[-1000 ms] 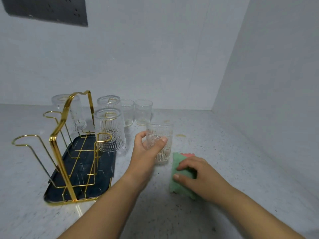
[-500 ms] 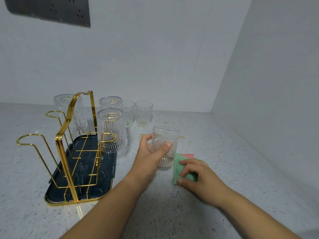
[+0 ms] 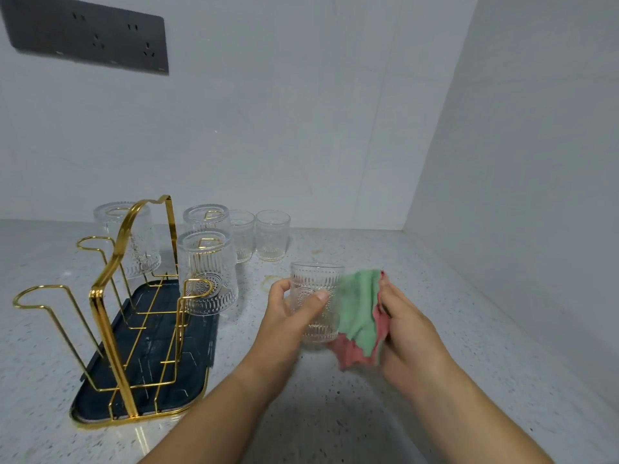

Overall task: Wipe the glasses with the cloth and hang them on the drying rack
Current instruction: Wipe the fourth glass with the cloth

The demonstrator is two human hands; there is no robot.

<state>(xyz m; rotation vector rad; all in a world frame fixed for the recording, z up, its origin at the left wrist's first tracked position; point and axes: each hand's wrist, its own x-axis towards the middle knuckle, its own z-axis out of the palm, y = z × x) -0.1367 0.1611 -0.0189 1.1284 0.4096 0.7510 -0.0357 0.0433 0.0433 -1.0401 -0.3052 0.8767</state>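
Observation:
My left hand (image 3: 290, 321) grips a ribbed clear glass (image 3: 316, 289) upright above the counter. My right hand (image 3: 407, 329) holds a green and pink cloth (image 3: 360, 313) against the glass's right side. To the left stands a gold wire drying rack (image 3: 110, 316) on a dark tray (image 3: 150, 373). Three glasses hang upside down on it: one at the front right (image 3: 207, 272), one behind it (image 3: 206, 217) and one at the back left (image 3: 134, 239). Two more glasses (image 3: 272, 236) stand upright on the counter behind the rack.
The speckled white counter (image 3: 335, 413) meets walls at the back and the right. A dark socket panel (image 3: 87, 36) is on the back wall, upper left. Free hooks stick out on the rack's left side (image 3: 43, 293).
My right hand picked the cloth up off the counter and brought it to the glass. My left hand lifted the glass slightly toward me.

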